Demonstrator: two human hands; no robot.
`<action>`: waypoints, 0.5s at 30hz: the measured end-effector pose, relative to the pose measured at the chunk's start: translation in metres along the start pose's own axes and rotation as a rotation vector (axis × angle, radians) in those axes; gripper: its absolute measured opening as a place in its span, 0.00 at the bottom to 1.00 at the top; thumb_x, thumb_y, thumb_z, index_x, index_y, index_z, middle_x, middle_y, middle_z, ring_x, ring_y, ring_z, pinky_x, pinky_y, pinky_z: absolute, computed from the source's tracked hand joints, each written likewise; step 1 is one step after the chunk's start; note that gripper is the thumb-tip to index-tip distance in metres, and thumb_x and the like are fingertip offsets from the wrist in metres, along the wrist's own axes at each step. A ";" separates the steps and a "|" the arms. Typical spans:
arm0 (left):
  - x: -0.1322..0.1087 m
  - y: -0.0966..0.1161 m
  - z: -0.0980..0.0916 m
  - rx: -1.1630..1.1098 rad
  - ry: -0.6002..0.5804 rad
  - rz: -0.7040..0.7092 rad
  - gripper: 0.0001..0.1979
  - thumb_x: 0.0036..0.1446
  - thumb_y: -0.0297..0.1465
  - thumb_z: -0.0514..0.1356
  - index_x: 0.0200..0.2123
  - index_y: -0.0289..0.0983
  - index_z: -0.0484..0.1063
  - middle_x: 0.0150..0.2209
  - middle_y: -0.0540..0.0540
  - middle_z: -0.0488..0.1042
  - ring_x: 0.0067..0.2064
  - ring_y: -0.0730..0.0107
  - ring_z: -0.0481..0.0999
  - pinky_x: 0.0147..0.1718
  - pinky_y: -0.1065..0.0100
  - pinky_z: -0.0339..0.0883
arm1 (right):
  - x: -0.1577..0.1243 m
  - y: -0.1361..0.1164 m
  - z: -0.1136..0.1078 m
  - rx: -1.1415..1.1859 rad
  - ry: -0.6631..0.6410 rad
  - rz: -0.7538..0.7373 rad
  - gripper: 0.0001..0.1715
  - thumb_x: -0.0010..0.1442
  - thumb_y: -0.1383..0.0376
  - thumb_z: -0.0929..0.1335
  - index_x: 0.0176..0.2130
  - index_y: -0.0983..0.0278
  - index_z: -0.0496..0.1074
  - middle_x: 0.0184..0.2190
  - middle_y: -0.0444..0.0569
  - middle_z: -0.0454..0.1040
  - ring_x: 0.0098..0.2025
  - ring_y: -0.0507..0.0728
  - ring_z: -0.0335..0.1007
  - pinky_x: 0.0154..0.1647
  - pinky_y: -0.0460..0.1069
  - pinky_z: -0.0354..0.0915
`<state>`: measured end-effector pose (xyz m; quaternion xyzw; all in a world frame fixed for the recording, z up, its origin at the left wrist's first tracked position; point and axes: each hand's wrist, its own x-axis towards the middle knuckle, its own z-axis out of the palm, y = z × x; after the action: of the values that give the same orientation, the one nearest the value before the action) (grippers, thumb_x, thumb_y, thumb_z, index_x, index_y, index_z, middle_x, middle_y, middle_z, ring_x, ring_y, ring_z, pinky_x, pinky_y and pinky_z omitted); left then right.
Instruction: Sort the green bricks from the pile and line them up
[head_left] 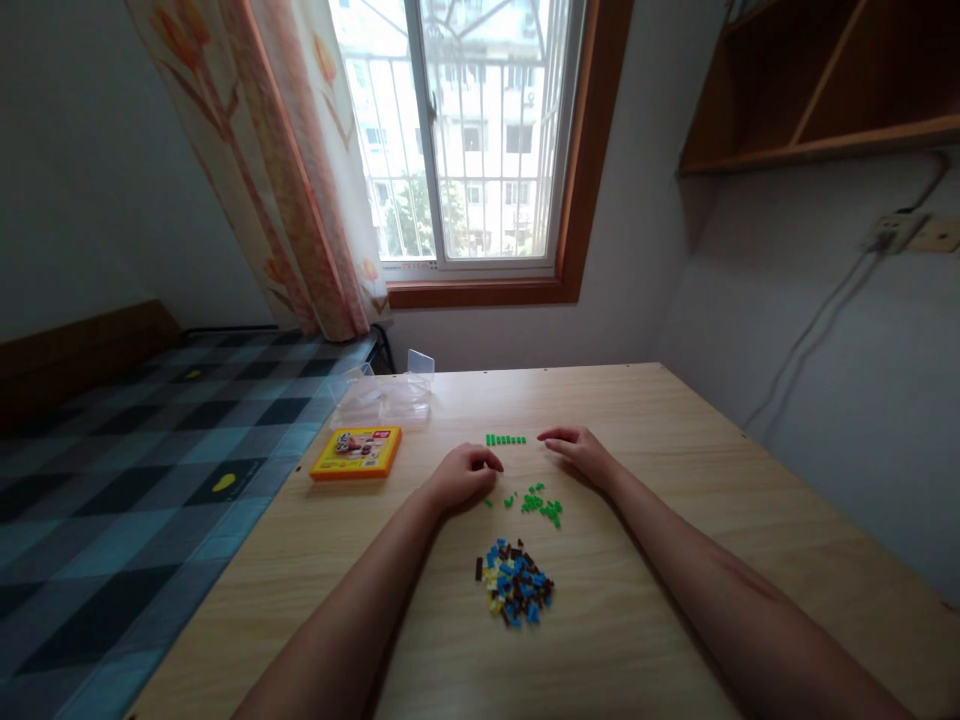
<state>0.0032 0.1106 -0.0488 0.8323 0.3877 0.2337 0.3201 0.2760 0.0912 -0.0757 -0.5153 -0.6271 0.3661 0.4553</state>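
Green bricks stand in a short row on the wooden table. My left hand rests just below the row's left end, fingers curled; whatever its fingertips may hold is hidden. To the right of the row is my right hand, its fingers stretched toward the row and somewhat apart, with nothing seen in them. Loose green bricks lie between and below the hands. Nearer to me is a mixed pile of blue, brown and yellow bricks.
An orange and yellow box lies at the table's left edge, with clear plastic containers behind it. A bed with a checked cover adjoins the left side. A wooden shelf hangs at the upper right.
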 end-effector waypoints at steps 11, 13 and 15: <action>-0.038 0.007 -0.014 0.074 -0.110 0.196 0.07 0.57 0.31 0.64 0.38 0.40 0.83 0.47 0.43 0.80 0.53 0.62 0.75 0.57 0.62 0.66 | -0.031 -0.004 0.002 -0.218 -0.029 -0.128 0.16 0.60 0.58 0.68 0.39 0.65 0.82 0.38 0.53 0.81 0.41 0.59 0.74 0.44 0.52 0.67; -0.038 0.006 -0.013 0.101 -0.106 0.193 0.07 0.56 0.30 0.65 0.38 0.40 0.83 0.48 0.43 0.79 0.54 0.62 0.75 0.57 0.62 0.66 | -0.032 -0.004 0.002 -0.277 -0.022 -0.163 0.15 0.61 0.59 0.68 0.38 0.64 0.82 0.37 0.53 0.80 0.40 0.58 0.74 0.43 0.51 0.67; -0.038 0.005 -0.011 0.128 -0.099 0.188 0.08 0.57 0.29 0.65 0.39 0.40 0.83 0.48 0.44 0.79 0.53 0.62 0.75 0.57 0.62 0.67 | -0.034 -0.005 0.002 -0.337 -0.025 -0.205 0.13 0.62 0.61 0.68 0.37 0.64 0.82 0.36 0.52 0.80 0.39 0.57 0.73 0.43 0.51 0.66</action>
<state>-0.0245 0.0818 -0.0432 0.8942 0.3060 0.1959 0.2616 0.2743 0.0573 -0.0781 -0.5133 -0.7342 0.2139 0.3896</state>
